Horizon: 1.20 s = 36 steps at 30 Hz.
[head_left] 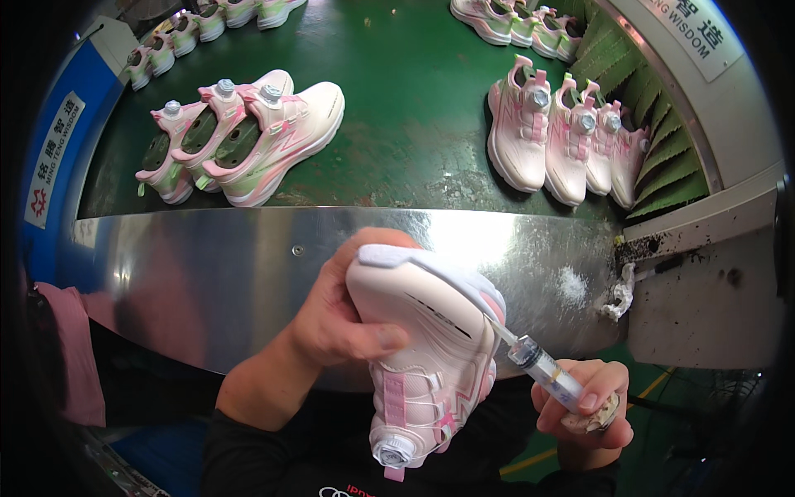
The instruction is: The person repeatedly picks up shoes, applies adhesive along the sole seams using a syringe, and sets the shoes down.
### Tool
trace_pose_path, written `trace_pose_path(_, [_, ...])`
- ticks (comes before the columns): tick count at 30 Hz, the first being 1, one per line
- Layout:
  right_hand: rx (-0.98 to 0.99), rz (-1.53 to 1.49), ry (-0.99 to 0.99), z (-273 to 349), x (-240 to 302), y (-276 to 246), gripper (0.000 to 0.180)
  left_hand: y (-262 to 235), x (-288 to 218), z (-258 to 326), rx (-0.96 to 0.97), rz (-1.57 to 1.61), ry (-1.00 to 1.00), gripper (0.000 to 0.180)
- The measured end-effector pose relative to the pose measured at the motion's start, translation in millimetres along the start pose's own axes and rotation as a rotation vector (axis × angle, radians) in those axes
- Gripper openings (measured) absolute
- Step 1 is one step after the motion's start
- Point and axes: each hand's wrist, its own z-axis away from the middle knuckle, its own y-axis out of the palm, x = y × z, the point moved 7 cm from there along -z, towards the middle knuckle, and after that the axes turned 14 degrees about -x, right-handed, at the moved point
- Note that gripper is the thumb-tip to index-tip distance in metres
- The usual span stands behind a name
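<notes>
Holding a pale pink shoe (422,340) just below the middle of the view, toward six o'clock, with its toe to twelve, its dial (393,451) to six and its white sole (439,269) facing one. Clasping it near the toe from nine o'clock with the left hand (352,315), thumb laid along the upper, most fingers hidden behind. Pinching a clear syringe (546,373) in the right hand (609,383) at four o'clock, together with a crumpled pale wad (592,420), and aiming the nozzle (501,330) toward ten, at or against the edge between sole and upper. Backed by a steel counter (190,269), dusted at three o'clock with white residue (571,286). Bordered beyond, on a green surface (397,124), by three matching shoes (281,141) at ten, four more shoes (522,137) at two, and green flaps (675,153) just past those.
</notes>
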Motion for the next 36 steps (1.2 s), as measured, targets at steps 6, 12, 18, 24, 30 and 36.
trace_pose_path(6, [-0.089, 0.004, 0.027, 13, -16, -18, 0.044, -15, 9, -7, -0.067, 0.06, -0.071, 0.069])
trace_pose_path(12, [-0.058, -0.029, 0.114, 28, -32, -32, 0.046, -17, 15, -16, -0.116, -0.048, -0.115, 0.068])
trace_pose_path(18, [0.005, -0.058, 0.131, 42, -36, -38, 0.045, -27, 21, -13, -0.189, 0.196, -0.184, 0.057])
trace_pose_path(24, [0.015, -0.061, 0.204, 65, -36, -41, 0.047, -35, 22, -15, -0.125, 0.212, -0.195, 0.057])
trace_pose_path(30, [-0.058, -0.083, 0.222, 86, -39, -45, 0.044, -43, 25, -19, -0.163, 0.194, -0.178, 0.055])
trace_pose_path(36, [-0.042, -0.088, 0.185, 101, -46, -58, 0.045, -35, 37, -20, -0.267, 0.279, -0.259, 0.054])
